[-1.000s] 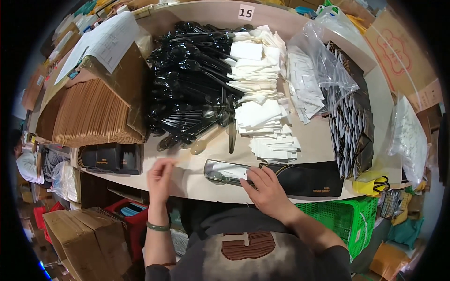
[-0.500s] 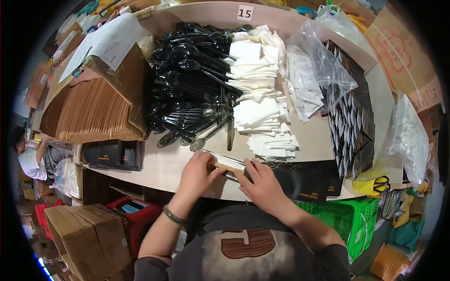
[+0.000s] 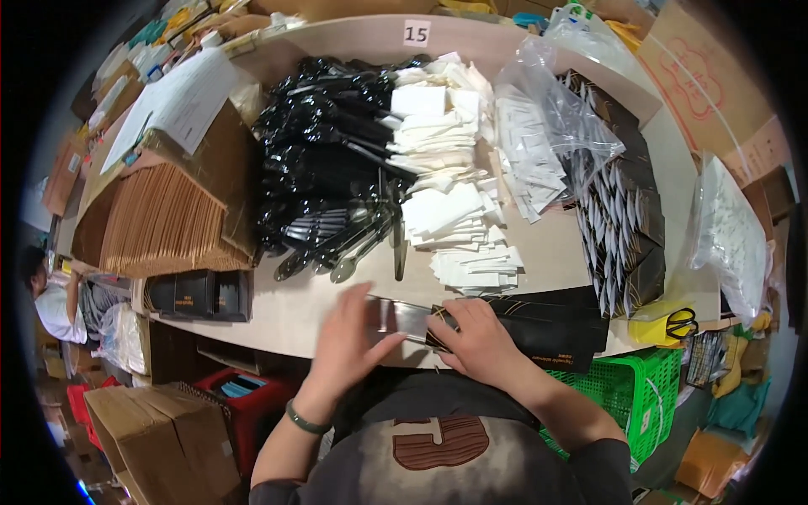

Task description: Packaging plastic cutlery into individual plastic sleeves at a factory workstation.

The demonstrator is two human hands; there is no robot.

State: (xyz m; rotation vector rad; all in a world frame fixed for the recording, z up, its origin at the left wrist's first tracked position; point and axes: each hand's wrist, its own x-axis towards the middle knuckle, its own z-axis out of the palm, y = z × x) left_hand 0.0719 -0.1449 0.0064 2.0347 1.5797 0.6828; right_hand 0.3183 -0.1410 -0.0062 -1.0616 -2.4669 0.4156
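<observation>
The left hand (image 3: 345, 343) was at the near edge of the table (image 3: 299, 303), blurred, its thumb spread away from the fingers around the left end of a shiny packet (image 3: 410, 320); from where I stood I couldn't tell whether it had a firm grip. The right hand (image 3: 481, 341) was surer, fingertips and thumb pinching the left end of a black sleeve (image 3: 543, 331), which stretched off to the right underneath that palm. The packet lay flat between the two hands, its right end meeting the sleeve's left end, though the fingers hid how far one sat inside the other. To my eye, doing this step well came down to keeping the packet square with the sleeve, so that no corner snagged on the edge. I'd have had the right hand pinch lightly enough not to squash the mouth flat, and the left push from the packet's far-left end, low and even, since thin film probably buckles under a sharp shove. The spoons (image 3: 320, 168) and napkins (image 3: 446, 206) were heaped on the far side, apart from both hands, which left the elbows room to work.
</observation>
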